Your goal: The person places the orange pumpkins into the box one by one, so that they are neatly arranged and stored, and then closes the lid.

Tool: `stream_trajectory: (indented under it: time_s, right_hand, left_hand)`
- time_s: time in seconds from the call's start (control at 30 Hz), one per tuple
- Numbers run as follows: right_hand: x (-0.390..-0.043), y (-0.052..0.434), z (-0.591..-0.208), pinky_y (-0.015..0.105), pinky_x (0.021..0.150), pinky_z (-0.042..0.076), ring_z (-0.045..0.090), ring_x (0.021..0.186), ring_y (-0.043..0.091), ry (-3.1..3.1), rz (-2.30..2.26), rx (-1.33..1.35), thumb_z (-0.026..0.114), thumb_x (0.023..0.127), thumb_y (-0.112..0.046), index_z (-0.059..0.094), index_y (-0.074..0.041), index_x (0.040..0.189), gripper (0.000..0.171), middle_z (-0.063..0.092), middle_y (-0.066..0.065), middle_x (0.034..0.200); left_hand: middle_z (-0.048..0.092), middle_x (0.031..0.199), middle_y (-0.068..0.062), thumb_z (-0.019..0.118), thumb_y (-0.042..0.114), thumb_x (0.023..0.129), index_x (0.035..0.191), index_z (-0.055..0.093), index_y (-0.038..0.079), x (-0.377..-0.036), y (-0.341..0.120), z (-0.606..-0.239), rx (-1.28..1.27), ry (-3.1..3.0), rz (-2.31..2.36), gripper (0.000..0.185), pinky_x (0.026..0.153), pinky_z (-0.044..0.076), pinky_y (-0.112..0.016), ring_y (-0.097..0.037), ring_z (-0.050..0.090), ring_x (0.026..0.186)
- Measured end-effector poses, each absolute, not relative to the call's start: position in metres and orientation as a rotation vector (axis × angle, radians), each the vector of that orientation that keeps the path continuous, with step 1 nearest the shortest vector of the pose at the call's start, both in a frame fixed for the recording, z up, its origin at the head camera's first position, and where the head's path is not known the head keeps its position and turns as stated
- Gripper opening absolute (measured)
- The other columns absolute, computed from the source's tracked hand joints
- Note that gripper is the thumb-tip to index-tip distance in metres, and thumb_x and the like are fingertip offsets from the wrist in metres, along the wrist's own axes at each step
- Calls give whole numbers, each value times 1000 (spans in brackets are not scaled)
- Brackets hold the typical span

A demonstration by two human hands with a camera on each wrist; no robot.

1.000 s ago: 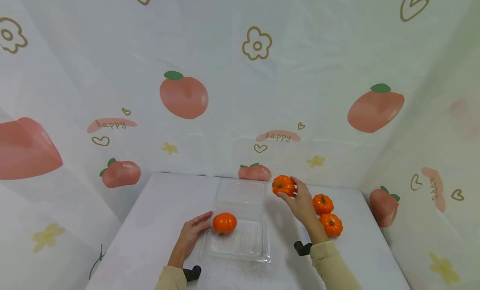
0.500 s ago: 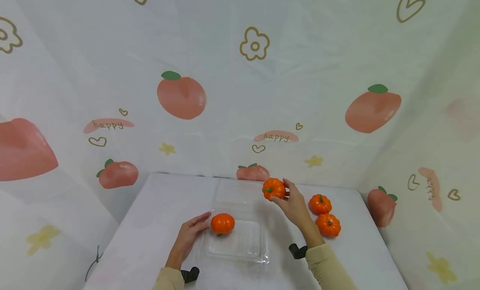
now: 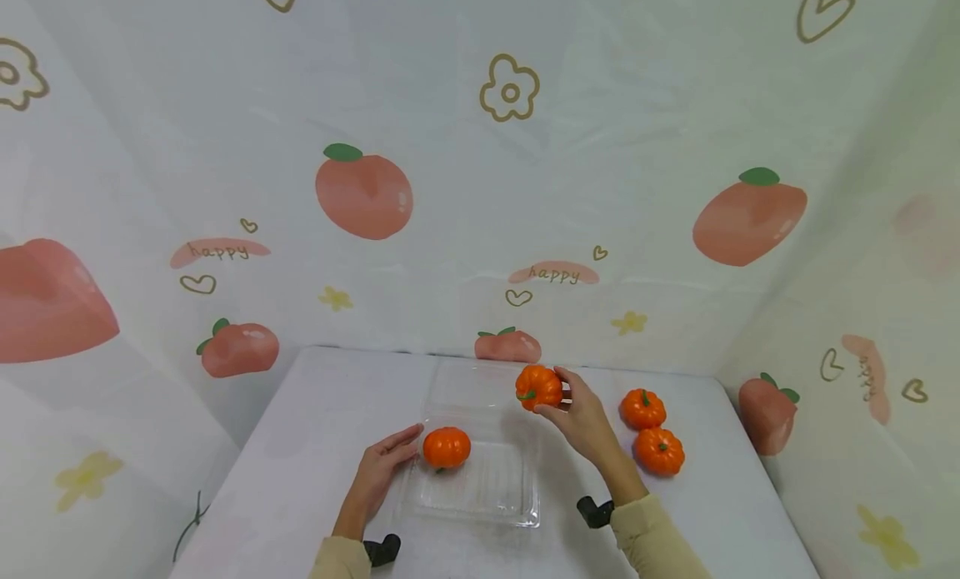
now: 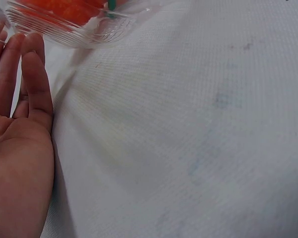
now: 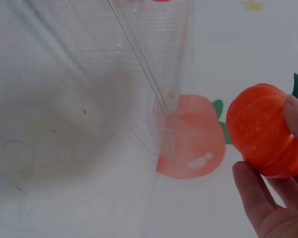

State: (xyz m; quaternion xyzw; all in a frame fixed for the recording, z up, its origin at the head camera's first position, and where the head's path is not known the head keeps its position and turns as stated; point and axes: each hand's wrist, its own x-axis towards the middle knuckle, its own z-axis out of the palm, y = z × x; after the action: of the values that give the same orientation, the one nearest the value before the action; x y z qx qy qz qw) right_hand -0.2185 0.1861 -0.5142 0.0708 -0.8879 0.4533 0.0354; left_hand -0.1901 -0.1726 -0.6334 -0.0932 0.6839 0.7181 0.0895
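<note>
There is room to pass along the left edge of the table, but the left hand bars the left side of the clear container and two pumpkins obstruct the right edge.

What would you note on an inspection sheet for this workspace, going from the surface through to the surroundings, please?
Surface: white tabletop, with faint bluish and dark marks in the left wrist view.
Job's things: clear container, lid folded back open; one pumpkin inside, toward the left; two others at right, a farther pumpkin and a nearer pumpkin.
Clutter: nothing seen.
Grippers: left hand at the container's left side, fingers extended, contact unclear; right hand holds up a fourth pumpkin.
Cables: thin dark cord by the table's left edge; cannot tell whether it is a cable.
Surroundings: white backdrop printed with fruit, hearts, flowers and "happy".
</note>
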Motion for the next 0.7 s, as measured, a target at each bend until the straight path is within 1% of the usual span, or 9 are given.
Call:
stream_trajectory:
  time_s: [0.07,0.13,0.33,0.47,0.57,0.7]
  right_hand:
    - [-217,185,-516,41,98,59,64,120,30,-2740,1391,237,81,87,-19,44,-5,151,75,56,14,145]
    - [-216,184,-518,40,98,59,64,120,29,-2739,1378,289,82,87,-18,46,-5,150,74,58,13,141]
    - [-211,180,-528,37,93,61,65,114,26,-2692,1337,472,83,84,-14,52,-4,146,71,62,11,129]
    - [-208,176,-532,35,93,61,65,115,23,-2699,1342,529,84,83,-15,53,-5,145,70,62,8,129]
    - [-207,174,-534,34,95,60,64,117,22,-2726,1354,528,84,82,-16,53,-8,144,70,62,6,132]
    - [-205,171,-535,35,97,60,64,118,23,-2736,1372,573,85,81,-13,54,-8,143,69,62,6,133]
  left_hand:
    - [64,144,-1,75,28,91,138,64,10,-190,-172,-633,-281,2028,2135,51,98,54,-16,-13,57,137]
    - [64,144,-1,75,28,91,138,65,10,-191,-172,-633,-282,2023,2139,51,97,55,-16,-13,57,136]
    - [65,143,-4,75,26,92,138,64,6,-191,-171,-635,-274,2019,2157,51,94,55,-15,1,63,122]
    - [64,144,-5,75,25,92,138,64,6,-191,-171,-634,-271,2008,2163,51,93,55,-15,1,63,123]
    - [64,144,-4,75,25,92,138,64,7,-191,-172,-634,-279,2002,2163,51,94,55,-15,2,63,121]
    - [64,143,-3,74,25,92,137,65,8,-190,-172,-633,-283,2010,2154,49,94,55,-15,5,62,119]
